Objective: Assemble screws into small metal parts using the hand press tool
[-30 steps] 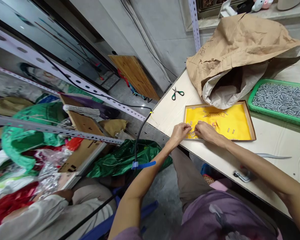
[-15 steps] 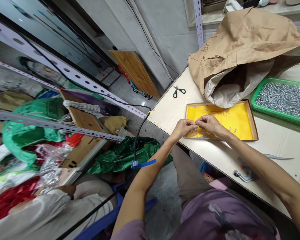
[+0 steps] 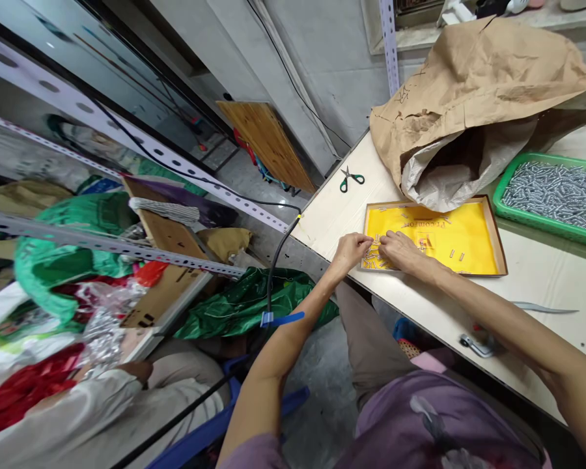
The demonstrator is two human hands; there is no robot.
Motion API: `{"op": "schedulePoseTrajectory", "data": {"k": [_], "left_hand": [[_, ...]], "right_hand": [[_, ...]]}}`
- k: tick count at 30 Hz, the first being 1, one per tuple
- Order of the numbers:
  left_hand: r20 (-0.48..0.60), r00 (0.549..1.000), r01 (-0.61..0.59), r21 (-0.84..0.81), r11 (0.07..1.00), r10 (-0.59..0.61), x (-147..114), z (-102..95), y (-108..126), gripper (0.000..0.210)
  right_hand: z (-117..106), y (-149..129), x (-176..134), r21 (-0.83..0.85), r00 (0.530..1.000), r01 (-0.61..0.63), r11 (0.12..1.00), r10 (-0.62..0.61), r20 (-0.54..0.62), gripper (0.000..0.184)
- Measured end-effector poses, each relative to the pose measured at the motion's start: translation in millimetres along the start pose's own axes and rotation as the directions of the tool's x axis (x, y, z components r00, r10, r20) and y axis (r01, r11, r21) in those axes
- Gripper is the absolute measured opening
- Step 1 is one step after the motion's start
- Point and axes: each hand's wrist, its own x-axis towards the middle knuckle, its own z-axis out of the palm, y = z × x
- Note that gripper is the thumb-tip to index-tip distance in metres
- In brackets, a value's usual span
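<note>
A shallow cardboard box with a yellow, printed bottom sits near the table's edge. Small metal pieces, perhaps springs or screws, lie scattered mostly at its left end. My left hand is over the box's left rim, thumb and fingertips pinched together; whatever is between them is too small to name. Inside the box, my right hand reaches down among the pieces with its fingers curled together, and its fingertips are partly hidden. A green tray at the right is filled with similar silvery pieces.
Behind the box rests a large brown paper sack, its mouth toward me. Green-handled scissors lie at the table's left corner. A metal blade lies near my right forearm. A black cable hangs left of the table. Another person's sleeve shows lower left.
My hands were meeting fingertip to fingertip above the box. Now they are apart, the left slightly leftward and the right lowered to the pieces. The view has shifted slightly.
</note>
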Motion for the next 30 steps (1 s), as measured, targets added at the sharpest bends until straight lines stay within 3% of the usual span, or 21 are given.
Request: {"op": "schedulePoseTrajectory", "data": {"k": [4, 8, 17, 23, 30], "left_hand": [[0.095, 0.983, -0.174, 0.205, 0.963, 0.157, -6, 7.2, -7, 0.023], [0.182, 0.964, -0.245, 0.328, 0.912, 0.194, -13, 14.9, -11, 0.023], [0.204, 0.956, -0.275, 0.390, 0.879, 0.209, -18, 14.1, -8, 0.022], [0.148, 0.954, -0.300, 0.429, 0.852, 0.262, -18, 20.2, -1, 0.019], [0.156, 0.981, -0.178, 0.452, 0.874, 0.119, -21, 25.2, 14, 0.024]], "right_hand": [[1, 4, -2, 0.018, 1.000, -0.024, 1.000, 0.024, -0.001, 0.026], [2, 2, -2, 0.015, 1.000, -0.024, 1.000, 0.024, -0.003, 0.026], [5, 1, -1, 0.065, 0.998, -0.049, 0.997, 0.051, -0.029, 0.024], [17, 13, -3, 0.331, 0.981, -0.091, 0.939, 0.142, -0.131, 0.024], [23, 12, -7, 0.348, 0.967, -0.124, 0.929, 0.192, -0.169, 0.021]]}}
